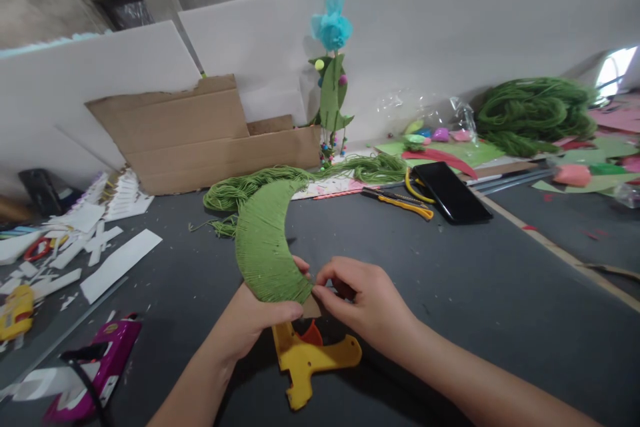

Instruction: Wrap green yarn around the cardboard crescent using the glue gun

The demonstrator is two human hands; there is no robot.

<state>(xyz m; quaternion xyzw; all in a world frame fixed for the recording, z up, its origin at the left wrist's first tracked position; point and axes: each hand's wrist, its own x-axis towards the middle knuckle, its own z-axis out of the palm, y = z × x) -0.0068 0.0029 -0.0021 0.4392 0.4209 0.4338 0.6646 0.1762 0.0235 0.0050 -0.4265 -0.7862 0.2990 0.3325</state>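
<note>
A crescent shape wrapped in green yarn [265,243] stands tilted over the dark table, bare cardboard showing at its lower right tip. My left hand [265,313] holds its lower part, with the thumb in front and other fingers behind. At the tip, my right hand [357,290] pinches with thumb and forefinger against the edge of the yarn; what lies between those fingertips is too small to make out. Beneath the crescent lies a yellow glue gun [317,357] with a red trigger. Behind it is a loose skein of green yarn [225,192].
A phone [453,192] and a yellow cutter [405,205] lie beyond my right hand. Cardboard [185,140] leans on the white partition beside a blue flower decoration [333,30]. White scraps [120,267] and a magenta tool [107,360] are at left. More green yarn [537,110] sits at back right.
</note>
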